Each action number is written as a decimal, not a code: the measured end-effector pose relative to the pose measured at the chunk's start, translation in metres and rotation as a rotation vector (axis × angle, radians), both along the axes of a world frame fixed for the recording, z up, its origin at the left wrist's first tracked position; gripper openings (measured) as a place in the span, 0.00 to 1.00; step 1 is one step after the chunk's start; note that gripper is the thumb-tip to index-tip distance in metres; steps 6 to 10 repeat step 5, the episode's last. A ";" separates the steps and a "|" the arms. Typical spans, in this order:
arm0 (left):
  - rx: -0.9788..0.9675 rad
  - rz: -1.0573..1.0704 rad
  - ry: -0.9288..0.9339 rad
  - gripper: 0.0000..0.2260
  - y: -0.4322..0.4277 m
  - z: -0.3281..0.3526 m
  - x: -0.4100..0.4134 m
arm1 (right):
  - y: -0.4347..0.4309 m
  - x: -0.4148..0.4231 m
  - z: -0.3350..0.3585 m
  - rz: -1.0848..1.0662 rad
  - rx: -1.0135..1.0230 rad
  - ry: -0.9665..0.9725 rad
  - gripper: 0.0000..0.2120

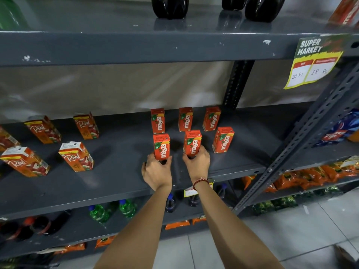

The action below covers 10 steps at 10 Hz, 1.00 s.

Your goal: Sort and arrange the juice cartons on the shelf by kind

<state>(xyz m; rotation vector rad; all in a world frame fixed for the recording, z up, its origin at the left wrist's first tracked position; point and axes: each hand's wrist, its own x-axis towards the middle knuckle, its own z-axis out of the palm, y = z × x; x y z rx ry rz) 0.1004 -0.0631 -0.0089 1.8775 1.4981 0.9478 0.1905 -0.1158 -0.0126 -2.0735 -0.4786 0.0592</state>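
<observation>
On the grey middle shelf (120, 171) stand several red Maaza cartons in two rows at the right. My left hand (157, 170) grips the base of the front-left Maaza carton (161, 145). My right hand (197, 164) grips the base of the front-middle Maaza carton (192, 141). A third front carton (223, 140) stands free to the right; three more (185, 119) stand behind. Several orange Real cartons (76, 156) stand spread over the shelf's left half.
Dark bottles (170, 6) stand on the shelf above. A price sign (314, 61) hangs on that shelf's edge at the right. A slanted metal upright (303, 140) borders the right side. Green and dark bottles (101, 212) and orange packets fill the lower shelves.
</observation>
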 end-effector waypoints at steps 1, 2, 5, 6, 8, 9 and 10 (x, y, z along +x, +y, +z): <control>-0.002 -0.005 0.007 0.19 0.003 -0.005 0.001 | -0.001 0.001 -0.001 0.010 -0.006 0.009 0.24; -0.006 -0.032 0.009 0.19 0.002 -0.007 -0.001 | -0.003 -0.004 -0.001 0.018 -0.019 0.018 0.28; 0.013 -0.200 -0.119 0.20 0.001 -0.012 -0.039 | -0.015 -0.039 -0.005 -0.078 0.057 -0.025 0.19; 0.013 -0.200 -0.119 0.20 0.001 -0.012 -0.039 | -0.015 -0.039 -0.005 -0.078 0.057 -0.025 0.19; 0.013 -0.200 -0.119 0.20 0.001 -0.012 -0.039 | -0.015 -0.039 -0.005 -0.078 0.057 -0.025 0.19; 0.013 -0.200 -0.119 0.20 0.001 -0.012 -0.039 | -0.015 -0.039 -0.005 -0.078 0.057 -0.025 0.19; 0.013 -0.200 -0.119 0.20 0.001 -0.012 -0.039 | -0.015 -0.039 -0.005 -0.078 0.057 -0.025 0.19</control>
